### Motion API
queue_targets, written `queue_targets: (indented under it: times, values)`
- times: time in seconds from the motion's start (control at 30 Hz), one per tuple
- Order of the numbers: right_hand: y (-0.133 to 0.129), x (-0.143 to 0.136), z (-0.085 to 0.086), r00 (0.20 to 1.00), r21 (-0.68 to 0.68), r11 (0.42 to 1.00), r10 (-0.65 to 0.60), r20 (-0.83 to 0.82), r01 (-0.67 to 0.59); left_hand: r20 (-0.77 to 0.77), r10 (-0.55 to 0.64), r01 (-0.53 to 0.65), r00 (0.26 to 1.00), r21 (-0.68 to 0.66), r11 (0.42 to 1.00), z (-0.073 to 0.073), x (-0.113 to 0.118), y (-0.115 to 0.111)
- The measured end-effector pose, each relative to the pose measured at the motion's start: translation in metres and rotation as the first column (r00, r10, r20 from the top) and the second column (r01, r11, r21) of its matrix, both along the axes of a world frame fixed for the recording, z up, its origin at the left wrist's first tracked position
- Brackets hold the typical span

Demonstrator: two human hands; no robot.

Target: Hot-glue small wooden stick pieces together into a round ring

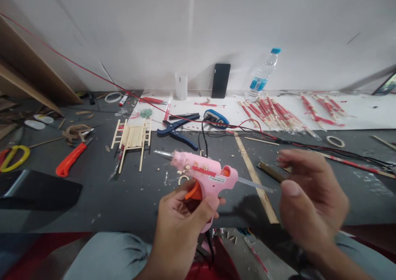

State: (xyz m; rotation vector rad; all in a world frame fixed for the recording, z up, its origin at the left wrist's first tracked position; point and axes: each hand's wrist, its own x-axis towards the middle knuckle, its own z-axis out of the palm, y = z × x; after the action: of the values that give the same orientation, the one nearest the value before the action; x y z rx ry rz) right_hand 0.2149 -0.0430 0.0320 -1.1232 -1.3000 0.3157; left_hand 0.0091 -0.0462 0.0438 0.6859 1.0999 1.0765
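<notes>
At the far left of the frame lay yellow-handled scissors, then an orange-handled knife and, left of centre, a small frame of pale wooden sticks. In the lower centre the left hand gripped a pink glue gun by its handle, forefinger near the orange trigger, the nozzle pointing left above the dark tabletop. The gun looked light and stiff, its plastic body fairly smooth, best held by the handle and well away from the metal tip, which might have been hot; the thin glue stick jutting from its rear seemed bendable. Behind it, at upper centre, stood a whitish translucent cup, its contents unclear. Farther right, a clear bottle leaned, capped; whether it held liquid could not be told. Right of centre, red-marked clear wrappers enclosed sticks. At lower right the right hand was loosely curled, thumb and fingers apart, nothing visible between them.
</notes>
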Motion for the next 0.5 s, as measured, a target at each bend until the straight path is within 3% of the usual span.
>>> queue_targets:
  times: [0.07, 0.17, 0.3, 0.5]
  values:
    - [0.001, 0.002, 0.012, 0.96, 0.06, 0.995, 0.063, 0.273, -0.082, -0.012, -0.034, 0.035, 0.999, 0.045, 0.998, 0.002, 0.005, 0.0]
    - [0.001, -0.005, 0.026, 0.887, 0.059, 0.983, 0.132, 0.443, -0.175, -0.024, -0.073, 0.075, 0.997, 0.063, 0.995, 0.004, 0.012, -0.001]
    - [0.003, -0.019, 0.033, 0.853, 0.051, 0.985, 0.119, 0.509, -0.167, -0.069, -0.08, 0.076, 0.994, -0.046, 0.996, 0.002, 0.019, -0.003]
    - [0.008, -0.019, 0.034, 0.871, 0.007, 0.985, 0.148, 0.468, -0.171, -0.11, -0.12, 0.108, 0.987, -0.105, 0.989, -0.004, 0.02, -0.004]
